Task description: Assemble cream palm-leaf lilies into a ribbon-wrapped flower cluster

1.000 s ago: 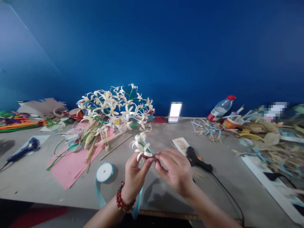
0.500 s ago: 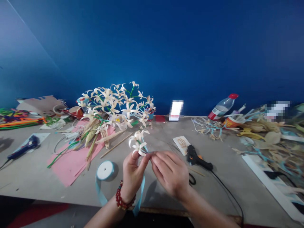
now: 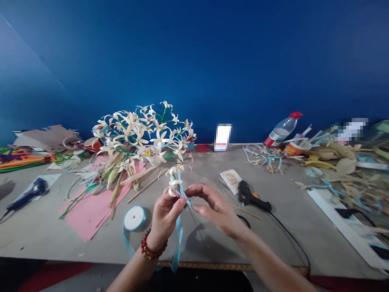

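Plastic bottle [image 3: 281, 130] leans capped; left hand [image 3: 164, 217] pinches flower sprig [image 3: 174, 178], right hand [image 3: 219, 211] alongside.

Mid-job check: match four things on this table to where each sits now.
1 flower sprig
2 ribbon spool
3 black glue gun
4 plastic bottle

A on the table, right of the right hand
B at the back wall, red cap
C pinched in the left hand
D on the table, left of the left hand

Pairs: 1-C, 2-D, 3-A, 4-B.
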`<state>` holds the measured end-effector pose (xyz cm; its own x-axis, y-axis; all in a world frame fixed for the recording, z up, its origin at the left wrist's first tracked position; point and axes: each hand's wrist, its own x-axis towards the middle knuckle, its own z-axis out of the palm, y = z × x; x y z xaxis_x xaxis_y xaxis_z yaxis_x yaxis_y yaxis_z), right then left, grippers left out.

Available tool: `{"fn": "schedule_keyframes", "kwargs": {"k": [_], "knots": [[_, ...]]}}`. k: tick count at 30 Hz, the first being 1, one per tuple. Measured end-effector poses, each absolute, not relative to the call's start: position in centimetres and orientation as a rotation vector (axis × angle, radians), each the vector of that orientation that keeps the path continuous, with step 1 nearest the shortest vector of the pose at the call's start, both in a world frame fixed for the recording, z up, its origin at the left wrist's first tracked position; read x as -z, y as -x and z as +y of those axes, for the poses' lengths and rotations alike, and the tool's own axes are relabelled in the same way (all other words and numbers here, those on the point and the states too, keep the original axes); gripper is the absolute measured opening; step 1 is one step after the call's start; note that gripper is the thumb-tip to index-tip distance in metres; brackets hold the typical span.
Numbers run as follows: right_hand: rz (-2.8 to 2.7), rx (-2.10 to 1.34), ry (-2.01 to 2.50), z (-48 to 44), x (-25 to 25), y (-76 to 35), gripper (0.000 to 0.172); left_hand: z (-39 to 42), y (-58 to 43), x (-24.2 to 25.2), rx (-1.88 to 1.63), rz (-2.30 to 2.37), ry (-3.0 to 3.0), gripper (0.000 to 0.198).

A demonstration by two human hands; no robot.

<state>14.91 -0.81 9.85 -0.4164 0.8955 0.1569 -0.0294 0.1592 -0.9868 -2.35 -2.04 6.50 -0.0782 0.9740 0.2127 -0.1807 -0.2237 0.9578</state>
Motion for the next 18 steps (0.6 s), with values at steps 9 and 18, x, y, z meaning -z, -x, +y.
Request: {"fn": "schedule_keyframes", "kwargs": {"k": [9, 18], "knots": [[-1.753, -1.177, 0.724, 0.4, -10.1, -14.5, 0.007, -1.7, 3.0, -6.5, -1.474, 0.945, -1.362, 0.009], [-1.668, -1.236, 0.878, -0.1, -11.2, -14.9, 0.015, -1.0, 3.3, -7.2, -1.521, 0.958, -1.568, 0.01]]}}
